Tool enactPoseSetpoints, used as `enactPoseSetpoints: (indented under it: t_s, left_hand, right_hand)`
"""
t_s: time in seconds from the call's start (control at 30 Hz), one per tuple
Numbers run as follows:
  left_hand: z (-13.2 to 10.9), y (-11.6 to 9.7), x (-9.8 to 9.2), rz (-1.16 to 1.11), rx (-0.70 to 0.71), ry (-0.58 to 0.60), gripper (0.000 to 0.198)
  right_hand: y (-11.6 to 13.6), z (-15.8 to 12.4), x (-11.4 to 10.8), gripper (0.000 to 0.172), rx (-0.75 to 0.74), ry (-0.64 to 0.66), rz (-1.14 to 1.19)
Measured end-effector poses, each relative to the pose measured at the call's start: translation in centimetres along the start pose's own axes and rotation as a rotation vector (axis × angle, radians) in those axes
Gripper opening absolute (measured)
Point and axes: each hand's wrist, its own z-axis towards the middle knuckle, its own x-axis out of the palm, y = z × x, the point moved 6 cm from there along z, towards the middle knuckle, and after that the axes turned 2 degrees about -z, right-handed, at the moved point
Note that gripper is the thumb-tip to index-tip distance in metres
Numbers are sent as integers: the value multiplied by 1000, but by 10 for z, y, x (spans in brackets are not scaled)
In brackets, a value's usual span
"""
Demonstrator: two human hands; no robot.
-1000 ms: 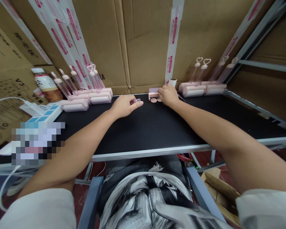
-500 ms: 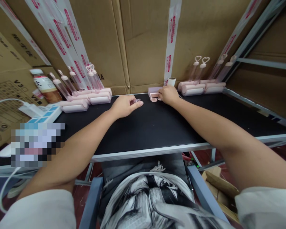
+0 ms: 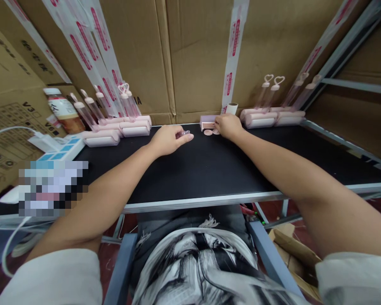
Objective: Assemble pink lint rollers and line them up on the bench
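My left hand (image 3: 169,140) is closed around a small clear purplish piece (image 3: 183,133), above the middle of the black tabletop (image 3: 197,169). At the back of the table my right hand (image 3: 229,126) reaches to the right end of a small lilac and pink box (image 3: 208,121); its fingertips are bent and partly hidden, and what they pinch, if anything, is too small to name. Two flat pink round pieces (image 3: 208,132) lie in front of the box. Behind my right hand stands a white tube (image 3: 231,108).
Pink cylinders with upright clear tubes stand at the back left (image 3: 135,127) and back right (image 3: 260,118). On the left are a bottle (image 3: 63,111), a power strip (image 3: 63,148) and a blurred-out object (image 3: 52,186). Cardboard (image 3: 200,55) walls the back.
The view has shifted slightly, so the things appear a little further right. Both hands keep nearly the same poses, and more of the round pieces shows beside my right hand.
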Motion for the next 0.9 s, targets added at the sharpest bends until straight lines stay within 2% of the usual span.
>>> enactPoseSetpoints:
  t_s: [0.37,0.6,0.73,0.9]
  left_hand:
    - [1,1,-1,24,7,4,57]
    - [1,1,0,18,-5,4,56]
    - [1,2,1,10,-11,12,56]
    - [1,2,2,5,-11,11,56]
  right_hand:
    - [-1,-1,1,36,-45,-16,17]
    - [14,-5,0,45,-202,-103,184]
    - [26,-7,7,47,-303,-90,242]
    - [30,-7,11,47,-339,-111,293]
